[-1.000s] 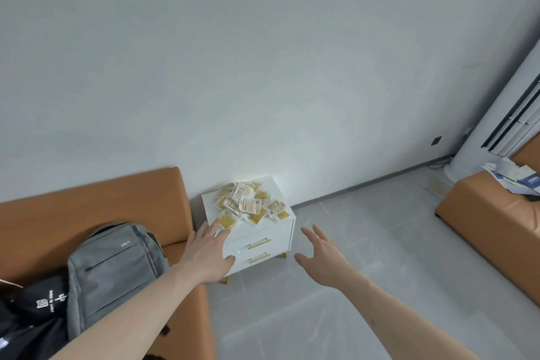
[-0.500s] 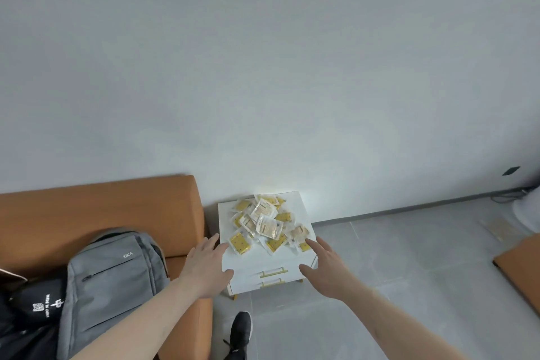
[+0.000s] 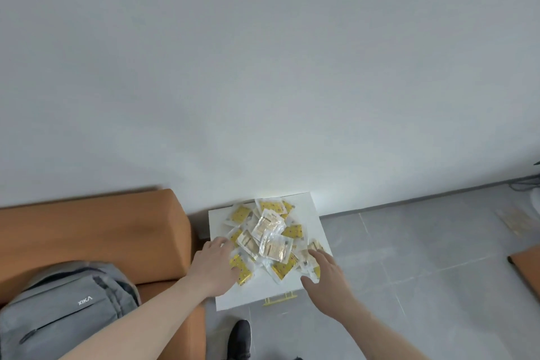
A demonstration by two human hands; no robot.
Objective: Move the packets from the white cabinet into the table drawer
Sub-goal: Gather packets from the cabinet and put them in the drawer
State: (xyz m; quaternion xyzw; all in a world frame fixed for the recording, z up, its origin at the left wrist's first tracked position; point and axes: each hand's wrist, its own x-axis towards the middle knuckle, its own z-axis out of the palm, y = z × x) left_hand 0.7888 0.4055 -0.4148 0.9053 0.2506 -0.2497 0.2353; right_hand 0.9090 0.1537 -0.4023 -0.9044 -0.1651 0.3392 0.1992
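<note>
Both hands flank the heap of yellow and clear packets (image 3: 270, 238) on top of the white cabinet (image 3: 314, 215). The left hand (image 3: 214, 267) rests spread against the heap's near-left edge; the right hand (image 3: 327, 276) lies spread over its right edge, seemingly gripping nothing yet. Gathering is beginning: next, scoop inward and lift a bunch.

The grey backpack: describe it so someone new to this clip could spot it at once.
Start at the orange sofa along the wall, left of the white cabinet. The grey backpack lies on its seat at bottom left, the only grey fabric item there, with white lettering on its front.
</note>
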